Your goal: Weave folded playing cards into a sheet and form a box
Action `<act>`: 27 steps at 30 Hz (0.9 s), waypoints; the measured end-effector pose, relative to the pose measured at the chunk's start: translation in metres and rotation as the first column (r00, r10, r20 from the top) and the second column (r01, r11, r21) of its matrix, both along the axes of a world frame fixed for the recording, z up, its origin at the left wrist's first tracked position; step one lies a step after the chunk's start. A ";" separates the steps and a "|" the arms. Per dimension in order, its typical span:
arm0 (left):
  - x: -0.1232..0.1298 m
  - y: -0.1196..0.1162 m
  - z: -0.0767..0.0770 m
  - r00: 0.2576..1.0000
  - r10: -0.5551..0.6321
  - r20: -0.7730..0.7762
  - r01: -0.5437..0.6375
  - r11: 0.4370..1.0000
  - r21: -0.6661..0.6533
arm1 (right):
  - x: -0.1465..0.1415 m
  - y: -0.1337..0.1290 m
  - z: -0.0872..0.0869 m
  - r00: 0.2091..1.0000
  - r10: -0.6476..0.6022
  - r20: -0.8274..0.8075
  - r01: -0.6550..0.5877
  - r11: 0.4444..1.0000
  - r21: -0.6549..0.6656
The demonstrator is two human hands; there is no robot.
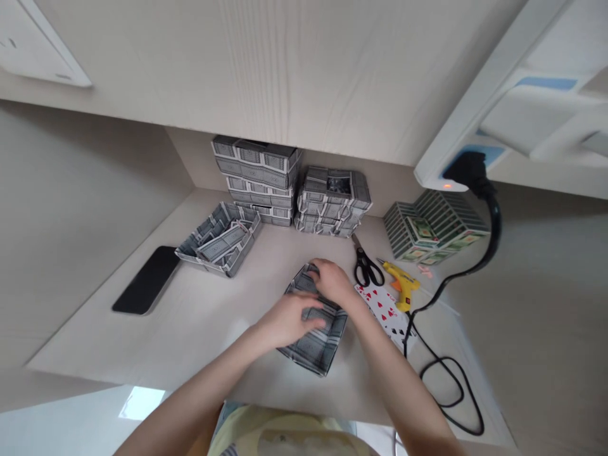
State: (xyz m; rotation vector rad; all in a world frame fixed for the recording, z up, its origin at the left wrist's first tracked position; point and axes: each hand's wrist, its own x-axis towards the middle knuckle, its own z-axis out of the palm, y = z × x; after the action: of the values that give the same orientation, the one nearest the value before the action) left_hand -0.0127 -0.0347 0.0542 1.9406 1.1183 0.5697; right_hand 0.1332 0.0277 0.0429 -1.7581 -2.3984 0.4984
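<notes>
An open tray [316,345] made of grey patterned playing cards lies on the table near its front edge. My left hand [289,321] is over the tray's left side, its thumb and fingers spread apart. At the tray's far right corner, my right hand [330,280] grips the wall, with the fingers bent over the edge. Just to the right, playing cards [380,307] with red hearts and black pips lie on the table beside a yellow glue gun [401,282] and black-handled scissors [367,267].
A second card tray [228,269] holds loose pieces, left of centre. A black phone [147,282] lies further left. Stacked card boxes [261,168] and a shorter stack [332,199] stand at the back. Green-striped boxes [434,225] and a black cable [456,275] are right.
</notes>
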 end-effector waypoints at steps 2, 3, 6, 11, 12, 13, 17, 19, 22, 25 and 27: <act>-0.011 0.013 0.004 0.974 0.180 0.139 -0.188 0.981 0.047 | 0.006 0.002 0.001 0.997 0.012 -0.072 -0.012 1.000 0.000; -0.017 0.019 0.003 0.948 0.268 0.171 -0.279 0.959 0.041 | 0.009 0.002 0.001 0.996 0.017 -0.092 -0.017 1.000 0.004; -0.029 0.027 -0.010 0.916 0.357 0.181 -0.338 0.933 -0.128 | 0.016 0.002 -0.002 0.993 0.009 -0.118 -0.007 1.000 0.013; -0.028 0.010 -0.034 0.974 0.159 0.161 -0.122 0.968 -0.221 | 0.017 0.001 -0.011 0.987 -0.041 -0.155 0.041 0.999 -0.005; -0.027 0.006 -0.036 0.975 0.160 0.157 -0.125 0.970 -0.209 | 0.015 0.001 -0.011 0.986 -0.050 -0.156 0.051 0.999 0.001; -0.026 0.004 -0.038 0.974 0.165 0.153 -0.133 0.971 -0.201 | 0.014 0.001 -0.012 0.987 -0.053 -0.153 0.055 0.998 0.006; -0.024 0.003 -0.038 0.978 0.154 0.138 -0.125 0.973 -0.195 | 0.008 -0.002 -0.010 0.991 -0.032 -0.131 0.036 0.999 0.028; -0.024 0.005 -0.039 0.976 0.169 0.140 -0.140 0.971 -0.195 | 0.007 -0.003 -0.010 0.993 -0.016 -0.117 0.020 0.999 0.036; -0.021 0.004 -0.040 0.969 0.202 0.143 -0.175 0.968 -0.180 | 0.006 -0.006 -0.010 0.994 -0.011 -0.108 0.015 0.999 0.034; -0.015 0.001 -0.040 0.965 0.230 0.130 -0.209 0.965 -0.158 | 0.005 -0.005 -0.009 0.987 -0.024 -0.159 0.024 1.000 -0.002; -0.011 0.000 -0.040 0.956 0.258 0.139 -0.235 0.958 -0.164 | 0.008 -0.003 -0.006 0.968 -0.026 -0.250 0.016 0.999 -0.039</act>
State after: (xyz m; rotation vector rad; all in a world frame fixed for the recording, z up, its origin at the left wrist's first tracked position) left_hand -0.0237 -0.0349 0.0142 1.6118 1.2716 0.7428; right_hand 0.1413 0.0248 0.0369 -1.6221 -2.2079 0.7193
